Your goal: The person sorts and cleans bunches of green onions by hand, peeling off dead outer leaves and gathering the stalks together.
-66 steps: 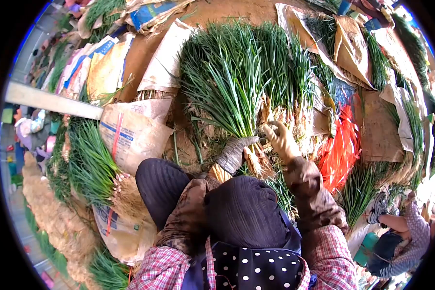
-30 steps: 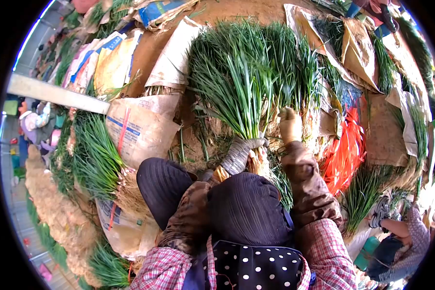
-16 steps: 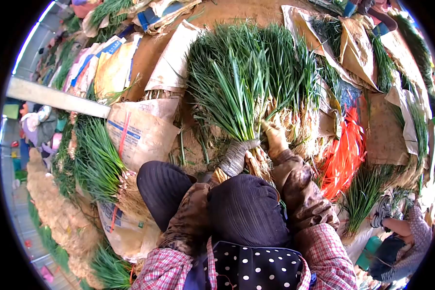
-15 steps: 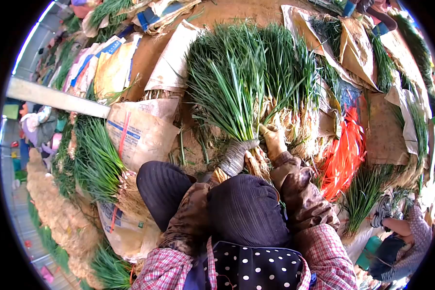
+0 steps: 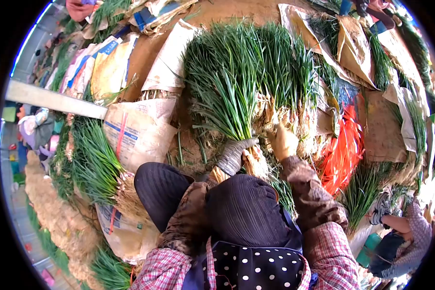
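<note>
My left hand (image 5: 233,155), in a grey glove, is closed around a bunch of green onions (image 5: 237,104). The leaves fan out above it, and the pale roots hang below, just over my knee. To the right, my right hand (image 5: 283,143) wears a yellowish glove and is apart from the bunch. Its fingers look spread and point at the root ends of the pile of green onions (image 5: 282,63). I see nothing held in it.
Red plastic strips (image 5: 344,150) lie right of the pile. A tied bundle of green onions (image 5: 99,166) rests on sacking at left, near a printed sack (image 5: 140,128). A pale beam (image 5: 55,100) juts in from the left. Another person (image 5: 403,241) is at lower right.
My right hand has left the held bunch and moved a little right and up toward the pile's roots. My left hand keeps its hold at nearly the same spot.
</note>
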`<state>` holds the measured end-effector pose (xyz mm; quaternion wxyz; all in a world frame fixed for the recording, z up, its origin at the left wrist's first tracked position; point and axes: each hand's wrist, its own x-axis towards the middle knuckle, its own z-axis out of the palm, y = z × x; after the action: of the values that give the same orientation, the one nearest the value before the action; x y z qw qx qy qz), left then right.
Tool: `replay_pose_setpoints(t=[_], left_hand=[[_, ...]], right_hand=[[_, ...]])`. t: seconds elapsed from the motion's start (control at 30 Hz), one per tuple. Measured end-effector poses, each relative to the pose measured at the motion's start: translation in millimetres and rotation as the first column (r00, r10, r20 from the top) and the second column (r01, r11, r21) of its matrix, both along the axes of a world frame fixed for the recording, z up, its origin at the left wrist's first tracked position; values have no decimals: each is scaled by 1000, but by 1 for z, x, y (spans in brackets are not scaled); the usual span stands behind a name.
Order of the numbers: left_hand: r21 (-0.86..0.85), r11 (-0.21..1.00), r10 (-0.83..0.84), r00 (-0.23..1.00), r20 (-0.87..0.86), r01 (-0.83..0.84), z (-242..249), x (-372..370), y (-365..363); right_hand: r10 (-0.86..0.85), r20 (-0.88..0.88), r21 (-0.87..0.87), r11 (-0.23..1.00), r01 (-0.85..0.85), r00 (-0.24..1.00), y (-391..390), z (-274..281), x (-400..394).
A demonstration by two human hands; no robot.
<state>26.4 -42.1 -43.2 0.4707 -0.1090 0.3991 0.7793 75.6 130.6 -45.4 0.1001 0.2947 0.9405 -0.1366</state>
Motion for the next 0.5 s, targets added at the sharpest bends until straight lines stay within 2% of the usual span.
replay_pose_setpoints(t=[0.07, 0.1, 0.17, 0.27, 0.3, 0.33, 0.37, 0.4, 0.43, 0.47, 0.5], left_hand=[[-23, 1000, 2, 1000, 17, -2, 8, 0, 0], [-14, 1000, 22, 1000, 14, -22, 9, 0, 1], [-9, 999, 38, 999, -19, -38, 21, -2, 4], [8, 995, 103, 993, -57, -103, 19, -2, 5], [-18, 1000, 11, 998, -65, -12, 24, -5, -1], [14, 999, -33, 999, 8, 33, 14, -6, -3], [41, 999, -16, 1000, 3, 16, 4, -6, -1], [68, 998, 0, 1000, -2, 0, -4, -4, 1], [111, 990, -82, 996, -16, 84, 3, -5, 1], [75, 992, -97, 995, -8, 97, 8, -5, 1], [40, 993, -109, 994, -2, 109, 12, -6, 1]], right_hand=[[-18, -133, 100, 995, 31, 991, 20, -6, -31], [-41, 62, 63, 997, 37, 997, 28, -5, -49], [-75, 22, -103, 992, 77, 997, 34, -2, -53], [-8, -219, -338, 939, -69, 976, 15, 10, -19], [12, -382, -408, 895, -180, 924, 4, 5, 0], [9, -538, -451, 841, -297, 843, -5, 0, 17], [44, -504, -577, 726, -374, 863, -11, 2, 31], [8, -583, -641, 610, -466, 813, -19, -18, 47], [85, -515, -608, 666, -433, 853, -18, -7, 49], [156, -438, -564, 719, -406, 885, -14, 4, 51], [92, -407, -548, 771, -324, 909, -7, 2, 46]])
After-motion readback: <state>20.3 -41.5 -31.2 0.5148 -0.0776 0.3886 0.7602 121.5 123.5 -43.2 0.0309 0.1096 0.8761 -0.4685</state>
